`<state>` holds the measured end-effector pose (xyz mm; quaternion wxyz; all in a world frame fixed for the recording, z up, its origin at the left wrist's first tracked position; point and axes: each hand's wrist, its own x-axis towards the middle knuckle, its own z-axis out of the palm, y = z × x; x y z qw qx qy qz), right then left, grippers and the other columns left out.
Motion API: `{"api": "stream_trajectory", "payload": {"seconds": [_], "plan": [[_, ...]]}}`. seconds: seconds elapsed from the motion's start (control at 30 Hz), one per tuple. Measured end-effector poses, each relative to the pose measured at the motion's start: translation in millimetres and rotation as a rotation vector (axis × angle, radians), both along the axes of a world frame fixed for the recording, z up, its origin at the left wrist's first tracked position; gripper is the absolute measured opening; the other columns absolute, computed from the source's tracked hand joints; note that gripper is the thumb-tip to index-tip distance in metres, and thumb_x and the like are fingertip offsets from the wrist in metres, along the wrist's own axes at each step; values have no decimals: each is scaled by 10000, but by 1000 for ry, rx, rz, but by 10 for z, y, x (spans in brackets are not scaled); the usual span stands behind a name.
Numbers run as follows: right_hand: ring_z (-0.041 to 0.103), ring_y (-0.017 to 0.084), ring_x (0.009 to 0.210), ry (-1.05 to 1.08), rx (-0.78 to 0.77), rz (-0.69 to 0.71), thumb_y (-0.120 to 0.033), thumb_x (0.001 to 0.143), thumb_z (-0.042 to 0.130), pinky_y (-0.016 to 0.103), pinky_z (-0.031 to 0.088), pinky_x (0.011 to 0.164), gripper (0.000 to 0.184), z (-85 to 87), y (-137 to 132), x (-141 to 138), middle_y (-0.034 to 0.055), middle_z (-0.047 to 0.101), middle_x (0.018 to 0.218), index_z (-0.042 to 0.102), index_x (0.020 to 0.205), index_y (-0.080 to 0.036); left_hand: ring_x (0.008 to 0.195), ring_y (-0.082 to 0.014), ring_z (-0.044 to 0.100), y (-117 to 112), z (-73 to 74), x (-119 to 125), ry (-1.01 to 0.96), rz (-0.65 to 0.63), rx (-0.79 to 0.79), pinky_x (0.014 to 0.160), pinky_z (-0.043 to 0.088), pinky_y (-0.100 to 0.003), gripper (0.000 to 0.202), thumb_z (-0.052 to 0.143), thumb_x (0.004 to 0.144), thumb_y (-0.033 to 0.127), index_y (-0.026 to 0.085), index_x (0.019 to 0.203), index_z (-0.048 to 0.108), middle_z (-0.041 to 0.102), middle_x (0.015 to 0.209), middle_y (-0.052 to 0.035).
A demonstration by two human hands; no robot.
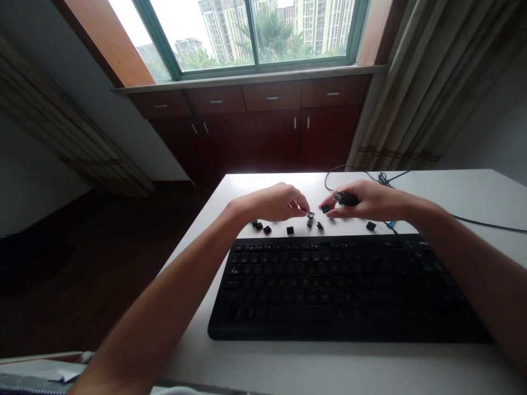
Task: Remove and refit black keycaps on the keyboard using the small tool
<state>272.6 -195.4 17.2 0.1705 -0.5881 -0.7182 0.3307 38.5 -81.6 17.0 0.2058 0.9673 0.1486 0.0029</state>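
A black keyboard [341,288] lies on the white table [461,192] in front of me. Beyond its far edge, several loose black keycaps [290,230] are scattered in a row. My left hand [276,202] hovers over them, fingers curled, pinching a small black keycap [310,214] at its fingertips. My right hand [366,200] is beside it, curled around a dark tool-like object [345,198], with another keycap [325,208] at its fingertips. One keycap [371,225] lies alone under my right wrist.
A black cable [473,220] loops from the keyboard across the table's far right. A dark wooden cabinet [263,129] stands under the window behind the table. Curtains [428,88] hang at the right. The table's left edge drops to a dark floor.
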Motion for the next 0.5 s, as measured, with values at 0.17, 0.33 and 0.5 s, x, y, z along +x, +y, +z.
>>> {"api": "stream_trajectory", "payload": {"seconds": [0.17, 0.33, 0.5], "plan": [[685, 220, 896, -58, 19, 4, -556, 809, 716, 310, 516, 723, 485, 23, -15, -10, 47, 771, 1022, 755, 1158, -221, 863, -150, 699, 89, -59, -21, -12, 33, -83, 722, 487, -217, 246, 628, 901, 298, 225, 1075, 787, 781, 1005, -19], [684, 229, 937, -114, 44, 20, -533, 792, 737, 321, 523, 771, 448, 29, -5, -9, 33, 768, 1049, 764, 1140, -251, 804, -156, 702, 124, -97, -14, 47, 91, -141, 685, 483, -224, 241, 648, 858, 303, 219, 1023, 802, 785, 915, -15], [683, 229, 895, -128, 54, 14, -560, 791, 729, 323, 516, 721, 460, 41, -13, 5, 42, 768, 1024, 768, 1124, -245, 814, -171, 705, 85, -107, 11, 77, 135, -138, 673, 482, -236, 226, 653, 827, 274, 222, 985, 807, 786, 918, -30]]}}
